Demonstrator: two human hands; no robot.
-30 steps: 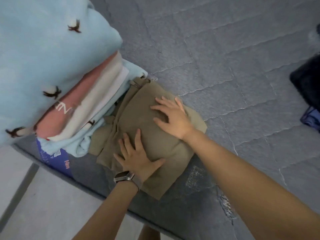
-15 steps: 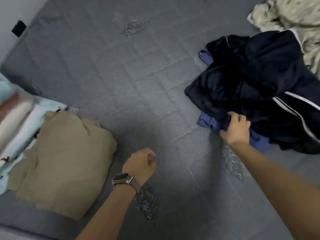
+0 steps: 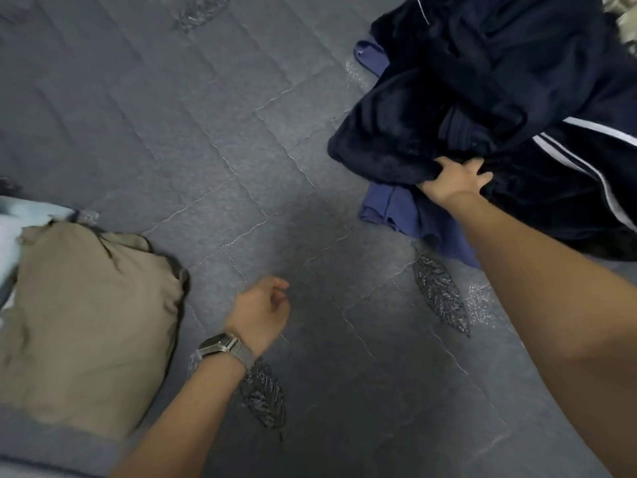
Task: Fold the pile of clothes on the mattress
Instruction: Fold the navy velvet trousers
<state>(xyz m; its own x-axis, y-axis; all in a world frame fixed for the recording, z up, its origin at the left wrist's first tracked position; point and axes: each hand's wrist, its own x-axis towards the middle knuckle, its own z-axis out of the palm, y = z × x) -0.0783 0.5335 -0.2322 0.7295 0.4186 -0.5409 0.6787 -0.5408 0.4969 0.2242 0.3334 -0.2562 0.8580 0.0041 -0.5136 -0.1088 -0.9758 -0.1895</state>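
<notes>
**Drawing one dark garment out of the heap**

My right hand (image 3: 455, 179) has its fingers buried in the near edge of the navy fleece garment (image 3: 389, 146), gripping it; the unfolded pile (image 3: 517, 98) sits at the far right of the grey mattress (image 3: 241, 132), lying over a blue-purple piece (image 3: 396, 212); my left hand (image 3: 260, 313) hangs loosely curled, holding nothing, beside the folded tan garment (image 3: 86, 322) at the near left; I should pull low and slowly toward the bare middle, so only one piece comes away; my left hand can help spread it flat.
</notes>
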